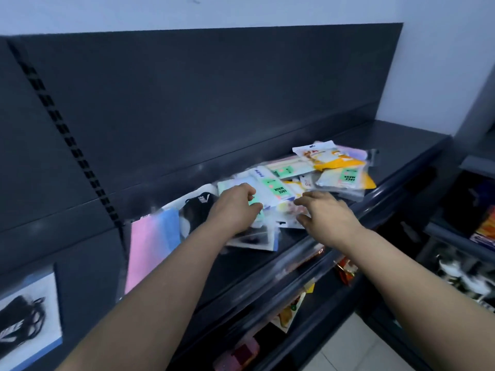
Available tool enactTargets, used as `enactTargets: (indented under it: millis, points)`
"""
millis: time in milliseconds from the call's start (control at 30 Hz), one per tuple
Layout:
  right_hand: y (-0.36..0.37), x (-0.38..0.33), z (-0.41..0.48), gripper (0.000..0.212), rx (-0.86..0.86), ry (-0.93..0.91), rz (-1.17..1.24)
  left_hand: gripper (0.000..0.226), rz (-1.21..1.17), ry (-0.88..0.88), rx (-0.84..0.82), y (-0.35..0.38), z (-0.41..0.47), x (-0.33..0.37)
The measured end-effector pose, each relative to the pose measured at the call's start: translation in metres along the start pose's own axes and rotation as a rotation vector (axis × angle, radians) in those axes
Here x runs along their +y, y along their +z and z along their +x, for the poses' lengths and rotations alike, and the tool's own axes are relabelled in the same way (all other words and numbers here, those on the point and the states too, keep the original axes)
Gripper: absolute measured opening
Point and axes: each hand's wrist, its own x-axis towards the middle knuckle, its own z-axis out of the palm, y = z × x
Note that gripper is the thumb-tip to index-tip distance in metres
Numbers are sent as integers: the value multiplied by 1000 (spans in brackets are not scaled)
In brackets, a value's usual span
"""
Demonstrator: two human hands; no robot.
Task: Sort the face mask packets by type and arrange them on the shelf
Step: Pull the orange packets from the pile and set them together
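A loose pile of face mask packets (321, 172) lies on the dark shelf (401, 140); several carry green "FACE MASK" labels, others are yellow. My left hand (235, 207) rests on the pile's left part, fingers curled around a white packet with a green label (270, 191). My right hand (326, 212) hovers just right of it, fingers spread over a pale packet (288, 210), holding nothing. A pink-and-blue mask packet (150, 245) and a packet with a black mask (195, 207) lean against the back panel at the left. Motion blur softens the details.
Another black-mask packet (24, 319) stands at the far left. The shelf's front rail (294, 261) runs under my forearms. Lower shelves hold colourful packaged goods (345, 271). A second shelving unit (471, 231) stands at the right, over a tiled floor (356, 346).
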Motion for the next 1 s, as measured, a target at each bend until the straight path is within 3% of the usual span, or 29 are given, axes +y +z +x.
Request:
enactTargets:
  millis: [500, 733, 933, 1000]
  points:
    - [-5, 133, 106, 45, 36, 261, -8, 48, -176, 2, -86, 72, 179, 82]
    - [-3, 180, 160, 50, 27, 178, 53, 39, -170, -82, -26, 98, 223, 106]
    - [1, 226, 211, 49, -12, 94, 121, 41, -210, -261, 22, 124, 249, 127]
    - [6, 241, 227, 50, -42, 60, 140, 33, -263, -316, 41, 132, 260, 134]
